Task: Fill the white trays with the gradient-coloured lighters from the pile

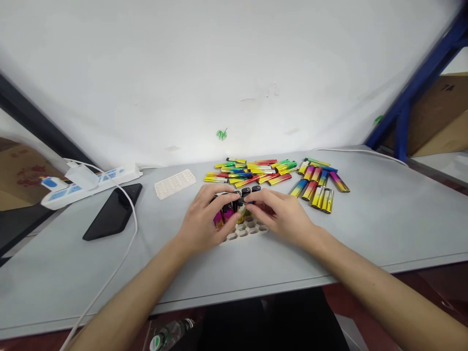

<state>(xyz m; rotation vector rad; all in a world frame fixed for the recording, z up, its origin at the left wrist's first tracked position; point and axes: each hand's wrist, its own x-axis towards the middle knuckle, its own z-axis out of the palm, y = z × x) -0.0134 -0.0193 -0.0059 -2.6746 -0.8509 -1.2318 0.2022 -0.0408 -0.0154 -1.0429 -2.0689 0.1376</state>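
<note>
My left hand [207, 214] and my right hand [283, 212] meet over a pale tray with honeycomb holes [252, 229]. Between their thumbs and index fingers is a black-topped lighter [241, 215] with a shiny yellowish body, standing upright. Both hands are closed on it, fingertips at its black top. Under my left fingers stand magenta lighters [227, 213], partly covered. More black lighter tops [256, 188] show just behind the fingertips. The front holes of the tray hold nothing; my hands hide much of the rest.
Behind the hands lies a pile of shiny coloured lighters [256, 170]. A smaller group [317, 185] lies to the right. At left are a white dimpled tray [175, 184], a black phone [113, 212], a power strip [98, 183] and a white cable [136, 229]. A white wall [234, 73] rises behind.
</note>
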